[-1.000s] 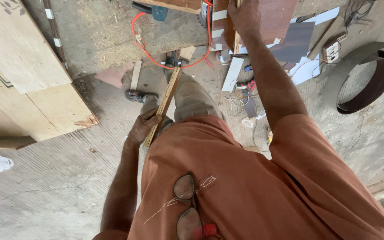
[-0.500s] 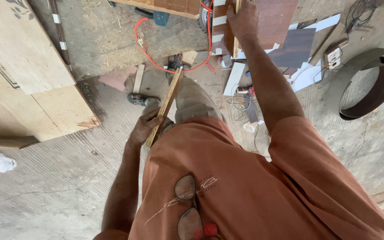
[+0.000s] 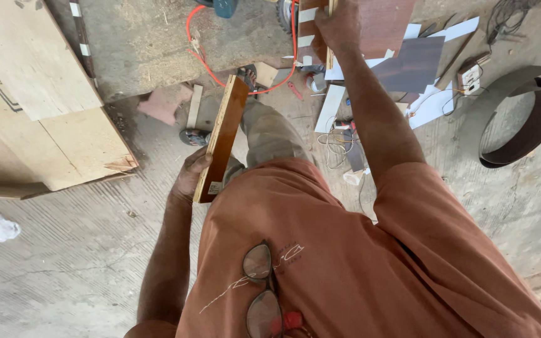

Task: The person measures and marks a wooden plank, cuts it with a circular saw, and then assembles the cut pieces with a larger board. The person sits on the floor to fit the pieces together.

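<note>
Now left hand (image 3: 190,176) is clamped on a wood strip (image 3: 222,138) at centre frame, raised and tilted higher than a second ago. Right hand (image 3: 339,25), top centre, grips a thin strip (image 3: 330,47) against a brown panel (image 3: 383,22); hands well apart.

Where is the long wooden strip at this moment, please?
In the head view, the long wooden strip sits left of centre, gripped near its lower end by the left hand, slanting up beside the person's trouser leg.
</note>
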`<state>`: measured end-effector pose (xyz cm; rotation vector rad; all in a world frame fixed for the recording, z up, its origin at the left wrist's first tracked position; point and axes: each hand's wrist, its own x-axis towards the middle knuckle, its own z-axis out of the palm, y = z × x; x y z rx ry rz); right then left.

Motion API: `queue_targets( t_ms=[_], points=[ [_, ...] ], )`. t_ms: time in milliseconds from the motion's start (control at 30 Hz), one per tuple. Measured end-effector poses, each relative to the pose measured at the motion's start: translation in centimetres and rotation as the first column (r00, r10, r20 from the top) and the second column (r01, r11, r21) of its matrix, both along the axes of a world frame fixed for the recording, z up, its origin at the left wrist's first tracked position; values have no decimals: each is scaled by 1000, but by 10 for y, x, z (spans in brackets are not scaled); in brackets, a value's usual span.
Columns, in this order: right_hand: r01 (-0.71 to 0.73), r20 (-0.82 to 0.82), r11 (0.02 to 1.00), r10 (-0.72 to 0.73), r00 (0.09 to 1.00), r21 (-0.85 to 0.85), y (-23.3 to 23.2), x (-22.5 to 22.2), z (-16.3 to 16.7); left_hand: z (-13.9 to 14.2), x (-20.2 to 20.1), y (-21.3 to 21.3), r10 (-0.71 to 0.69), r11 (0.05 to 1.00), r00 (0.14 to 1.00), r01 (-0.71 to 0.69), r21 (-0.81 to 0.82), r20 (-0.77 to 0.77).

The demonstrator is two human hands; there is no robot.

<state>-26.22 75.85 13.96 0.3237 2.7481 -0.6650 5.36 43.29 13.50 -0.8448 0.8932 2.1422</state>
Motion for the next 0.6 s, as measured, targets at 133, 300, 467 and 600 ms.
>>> queue_targets(
  t_ms=[133,300,467,600],
  points=[
    [-22,-154,1000,18,988,-21,-1,21,-2,-10,14,-5,-19,1000,1000,19,-1,-4],
    [-16,-67,996,21,998,85,5,32,-14,-21,33,-12,-54,997,999,54,-49,6],
    [-171,-279,982,188,942,83,12,72,-7,-16,44,-23,-66,998,997,65,-27,-51],
    [-318,-376,948,289,880,-16,3,133,17,-6,52,-37,-94,994,990,88,-61,-106]
  ],
)
